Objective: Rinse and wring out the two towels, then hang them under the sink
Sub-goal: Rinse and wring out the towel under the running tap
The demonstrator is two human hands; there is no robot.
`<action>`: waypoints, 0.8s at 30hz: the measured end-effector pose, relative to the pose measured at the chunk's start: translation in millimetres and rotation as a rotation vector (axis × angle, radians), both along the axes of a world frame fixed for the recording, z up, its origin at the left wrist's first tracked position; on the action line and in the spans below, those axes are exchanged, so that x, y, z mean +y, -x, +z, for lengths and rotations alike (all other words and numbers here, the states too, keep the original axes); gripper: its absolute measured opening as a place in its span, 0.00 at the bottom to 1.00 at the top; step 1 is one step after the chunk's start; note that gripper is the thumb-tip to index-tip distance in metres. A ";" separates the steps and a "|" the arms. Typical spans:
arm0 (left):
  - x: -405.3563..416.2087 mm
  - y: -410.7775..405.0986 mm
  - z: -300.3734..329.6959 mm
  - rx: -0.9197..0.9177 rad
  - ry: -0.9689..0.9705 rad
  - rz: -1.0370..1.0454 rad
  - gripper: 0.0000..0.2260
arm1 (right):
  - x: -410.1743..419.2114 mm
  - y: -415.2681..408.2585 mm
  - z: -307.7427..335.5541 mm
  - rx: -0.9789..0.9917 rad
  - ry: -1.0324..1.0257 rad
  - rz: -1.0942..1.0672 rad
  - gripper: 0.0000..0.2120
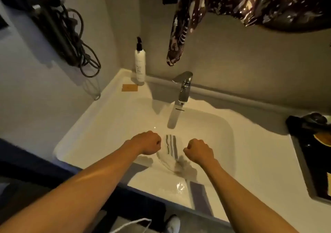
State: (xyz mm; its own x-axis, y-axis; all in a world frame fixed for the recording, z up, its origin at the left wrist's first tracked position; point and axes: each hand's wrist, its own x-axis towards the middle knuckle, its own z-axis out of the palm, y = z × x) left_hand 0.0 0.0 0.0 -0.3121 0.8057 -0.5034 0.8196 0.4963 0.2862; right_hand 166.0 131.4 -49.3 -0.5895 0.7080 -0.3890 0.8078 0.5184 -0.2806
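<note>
Fingers (158,142) round towel (171,145), under faucet (183,89)

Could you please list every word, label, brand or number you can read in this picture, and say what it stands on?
Nothing here reads clearly.
White pump bottle: grey print, too small and blurred to read.
Tan card on the sink ledge: no legible text.
Dark item at the right: yellow marking, unreadable.

I'm gripping soft woven cloth, a striped towel (171,147). The sink (111,118) looks glossy and smooth. The faucet (184,87) is shiny polished metal.
</note>
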 end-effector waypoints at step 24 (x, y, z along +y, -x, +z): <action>51.2 28.4 -30.3 -0.409 -0.249 0.247 0.36 | 20.3 9.0 47.6 0.600 -0.047 0.170 0.07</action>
